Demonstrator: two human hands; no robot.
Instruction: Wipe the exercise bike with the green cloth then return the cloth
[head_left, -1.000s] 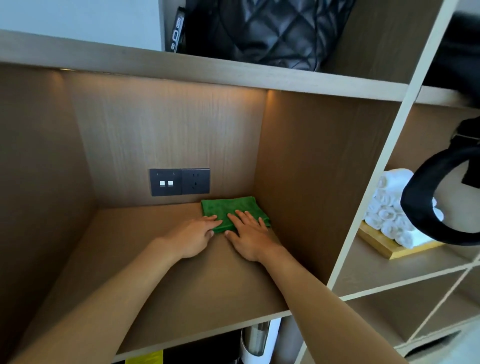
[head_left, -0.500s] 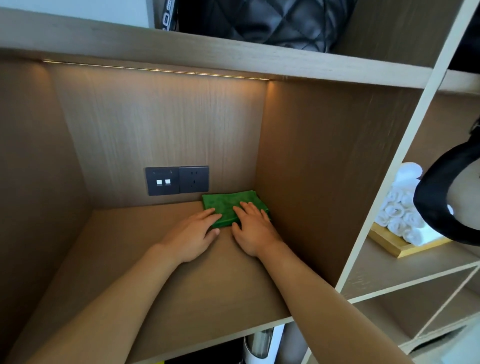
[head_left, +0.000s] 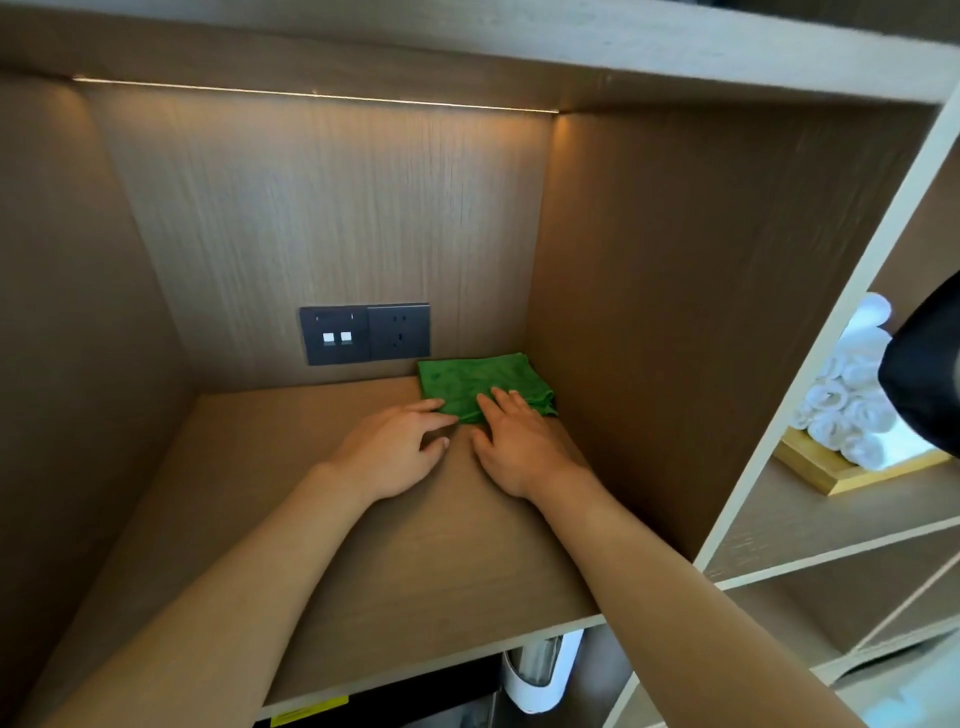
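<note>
green cloth (head_left: 480, 382) is folded flat in the back right corner of the shelf (head_left: 322, 519), touching or nearly touching the right side wall, just below and right of the socket plate (head_left: 364, 333).

Hands: left hand (head_left: 395, 447) lies on the shelf with fingers relaxed, fingertips at the cloth's front left edge; can't tell if they actually touch it. right hand (head_left: 511, 441) lies flat, fingers straight and resting on the front part of the cloth. Neither is pinching or holding anything.

Judgement: this reads as the return step, cloth being set down or smoothed. No bike in frame, so can't confirm the wipe from here.

Risks:
- Pulling the hands back while fingertips drag on the fabric could slide the cloth toward the front edge or open the fold. The front right corner already looks slightly lifted or ruffled.
- If the cloth is damp, it sits right under an outlet. Can't tell dampness.

Hard to make out:
- How many layers the fold has.
- Cloth area under the right fingers.
- Large black object (head_left: 922, 374) cut off at the right edge, not identifiable.
- rolled white towels (head_left: 844, 395) on a tray in the next compartment, partly blocked by it.
- Below the shelf, a white item (head_left: 543, 670) and a yellow label, both cropped.
</note>
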